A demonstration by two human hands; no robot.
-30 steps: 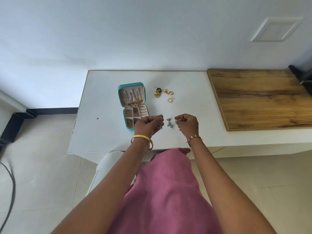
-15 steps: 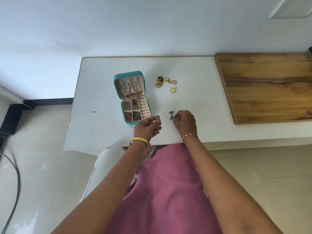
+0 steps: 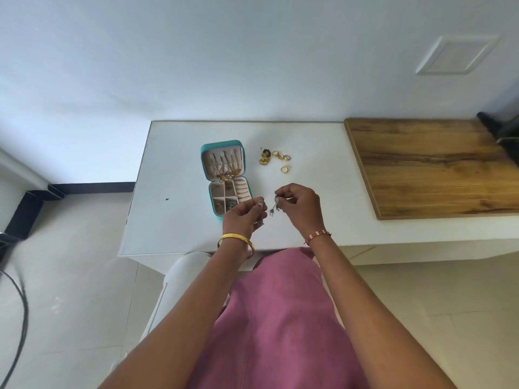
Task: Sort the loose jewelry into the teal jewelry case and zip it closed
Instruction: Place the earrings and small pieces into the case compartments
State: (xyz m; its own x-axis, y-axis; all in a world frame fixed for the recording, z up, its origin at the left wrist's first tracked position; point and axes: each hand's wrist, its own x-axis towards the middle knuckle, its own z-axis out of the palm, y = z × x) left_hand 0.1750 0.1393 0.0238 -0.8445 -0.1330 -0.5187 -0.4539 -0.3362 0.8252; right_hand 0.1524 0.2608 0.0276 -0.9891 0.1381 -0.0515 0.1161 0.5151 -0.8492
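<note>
The teal jewelry case (image 3: 207, 175) lies open on the white table (image 3: 174, 175), gold chains hanging in its lid and small pieces in its compartments. My left hand (image 3: 244, 217) pinches a silver earring (image 3: 261, 204) just right of the case's near corner. My right hand (image 3: 300, 204) pinches a second silver earring (image 3: 273, 209), which dangles from its fingertips above the table. Loose gold earrings (image 3: 264, 158) and gold rings (image 3: 282, 161) lie beyond my hands, right of the case.
A wooden board (image 3: 435, 167) covers the surface to the right. A dark object (image 3: 502, 127) sits at the far right edge. A small dark speck (image 3: 167, 199) lies on the table's left. A cable (image 3: 19, 310) runs along the floor at left.
My right hand has lifted the second silver earring off the table; it now hangs from the fingertips. The left hand keeps its earring. The head camera has tilted upward.
</note>
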